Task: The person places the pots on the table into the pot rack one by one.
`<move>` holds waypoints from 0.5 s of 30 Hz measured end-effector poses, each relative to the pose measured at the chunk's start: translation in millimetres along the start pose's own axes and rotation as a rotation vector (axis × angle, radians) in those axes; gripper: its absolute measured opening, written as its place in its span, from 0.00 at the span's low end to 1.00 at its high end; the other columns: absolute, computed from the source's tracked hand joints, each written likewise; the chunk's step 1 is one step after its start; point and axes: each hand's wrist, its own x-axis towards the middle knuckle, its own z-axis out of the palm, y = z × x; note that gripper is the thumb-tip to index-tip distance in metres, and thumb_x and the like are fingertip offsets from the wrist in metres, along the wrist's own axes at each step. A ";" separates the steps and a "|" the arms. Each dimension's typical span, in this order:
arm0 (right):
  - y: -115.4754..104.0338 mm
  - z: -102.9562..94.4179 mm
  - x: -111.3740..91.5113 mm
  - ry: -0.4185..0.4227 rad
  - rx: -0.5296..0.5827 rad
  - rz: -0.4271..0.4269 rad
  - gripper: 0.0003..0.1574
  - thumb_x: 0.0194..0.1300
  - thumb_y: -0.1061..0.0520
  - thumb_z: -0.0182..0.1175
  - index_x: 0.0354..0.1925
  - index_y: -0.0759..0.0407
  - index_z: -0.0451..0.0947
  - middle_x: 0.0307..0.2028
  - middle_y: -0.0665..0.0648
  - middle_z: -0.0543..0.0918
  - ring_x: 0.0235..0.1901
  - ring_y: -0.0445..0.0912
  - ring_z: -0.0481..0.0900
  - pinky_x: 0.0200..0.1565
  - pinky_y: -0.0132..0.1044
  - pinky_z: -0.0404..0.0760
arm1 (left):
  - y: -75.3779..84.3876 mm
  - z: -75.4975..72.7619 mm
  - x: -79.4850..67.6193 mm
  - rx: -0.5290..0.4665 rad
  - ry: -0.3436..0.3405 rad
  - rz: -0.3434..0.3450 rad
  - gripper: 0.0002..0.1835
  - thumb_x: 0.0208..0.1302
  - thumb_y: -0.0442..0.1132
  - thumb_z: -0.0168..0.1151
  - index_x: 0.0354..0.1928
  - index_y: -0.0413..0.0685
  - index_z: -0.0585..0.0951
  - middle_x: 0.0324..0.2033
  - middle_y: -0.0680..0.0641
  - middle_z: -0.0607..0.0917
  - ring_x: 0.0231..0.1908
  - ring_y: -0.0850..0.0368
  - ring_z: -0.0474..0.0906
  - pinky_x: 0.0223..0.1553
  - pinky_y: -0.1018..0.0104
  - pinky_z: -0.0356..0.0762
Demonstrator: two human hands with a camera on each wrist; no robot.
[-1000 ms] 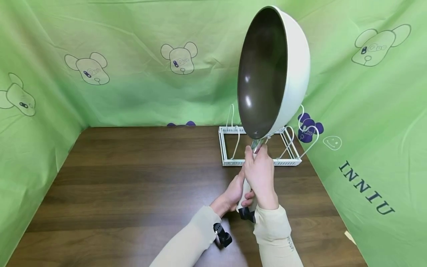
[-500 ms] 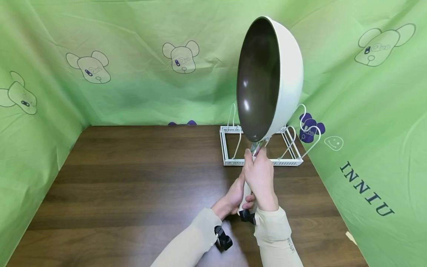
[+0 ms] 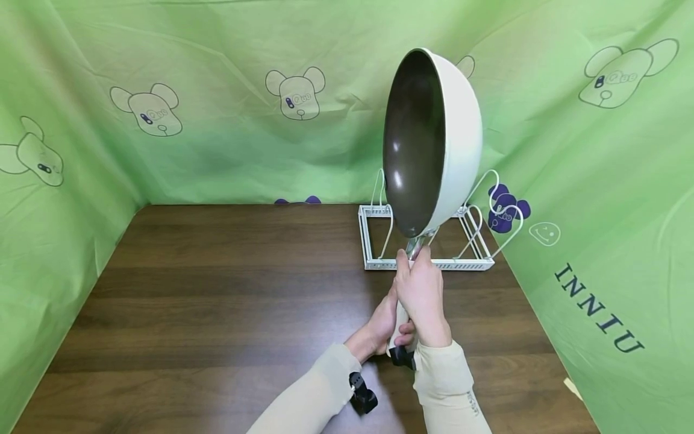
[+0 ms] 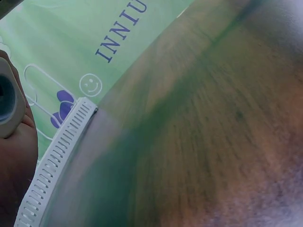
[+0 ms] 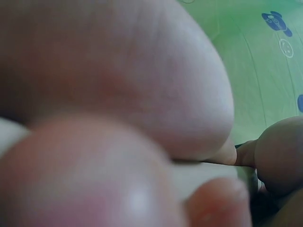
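A deep wok, white outside and dark inside, stands on edge in the air with its opening facing left. My right hand grips its pale handle near the metal neck. Lower down, my left hand holds the same handle, fingers curled around it. Behind the hands is a white wire rack on the table; the wok overlaps it, and I cannot tell whether they touch. The left wrist view catches the handle's end beside the rack's slotted rail. Blurred fingers fill most of the right wrist view.
The brown wooden table reaches left and forward of the rack. Green printed cloth hangs at the back and both sides, close behind the rack. Curved wire loops stick up at the rack's right.
The wok has come down and shifted a little left, nearer the rack. Both hands have kept hold of the handle and sunk slightly with it.
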 end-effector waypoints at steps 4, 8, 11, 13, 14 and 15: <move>2.0 2.2 -1.0 -0.005 -0.011 -0.001 0.18 0.75 0.53 0.52 0.45 0.69 0.69 0.28 0.73 0.81 0.33 0.72 0.81 0.36 0.65 0.74 | -1.7 -2.1 -0.9 -0.006 -0.004 -0.010 0.39 0.60 0.84 0.36 0.23 0.58 0.71 0.07 0.60 0.63 0.04 0.68 0.61 0.10 0.73 0.57; 4.1 4.0 -2.5 -0.007 -0.019 -0.010 0.17 0.75 0.53 0.52 0.44 0.69 0.69 0.29 0.74 0.81 0.34 0.73 0.81 0.36 0.65 0.74 | -4.2 -3.8 -1.4 -0.015 -0.006 -0.023 0.39 0.62 0.83 0.32 0.22 0.57 0.70 0.07 0.59 0.60 0.05 0.69 0.61 0.11 0.72 0.58; 5.8 5.7 -3.9 -0.013 -0.023 -0.005 0.17 0.75 0.53 0.53 0.44 0.69 0.69 0.29 0.75 0.81 0.34 0.73 0.81 0.36 0.65 0.74 | -7.2 -5.2 -2.1 -0.020 -0.006 -0.033 0.39 0.62 0.83 0.31 0.22 0.58 0.70 0.07 0.59 0.59 0.05 0.69 0.62 0.12 0.71 0.59; 6.8 7.0 -4.7 -0.015 -0.024 -0.001 0.17 0.75 0.53 0.53 0.43 0.68 0.69 0.29 0.75 0.81 0.34 0.73 0.81 0.36 0.65 0.74 | -8.9 -6.2 -2.7 -0.024 -0.010 -0.041 0.39 0.61 0.84 0.31 0.22 0.58 0.70 0.08 0.59 0.59 0.05 0.69 0.62 0.13 0.71 0.60; 7.4 7.7 -5.0 -0.017 -0.024 -0.001 0.17 0.75 0.53 0.53 0.43 0.68 0.69 0.29 0.75 0.81 0.34 0.74 0.81 0.36 0.65 0.74 | -9.7 -6.7 -3.1 -0.023 -0.009 -0.042 0.39 0.61 0.84 0.31 0.22 0.58 0.70 0.08 0.59 0.60 0.05 0.69 0.62 0.14 0.71 0.60; 7.9 8.4 -5.2 -0.018 -0.025 -0.001 0.17 0.74 0.53 0.53 0.42 0.68 0.69 0.29 0.75 0.81 0.34 0.74 0.81 0.36 0.66 0.74 | -10.2 -7.0 -3.5 -0.024 -0.007 -0.042 0.39 0.61 0.84 0.31 0.22 0.58 0.71 0.08 0.59 0.60 0.05 0.69 0.62 0.14 0.71 0.60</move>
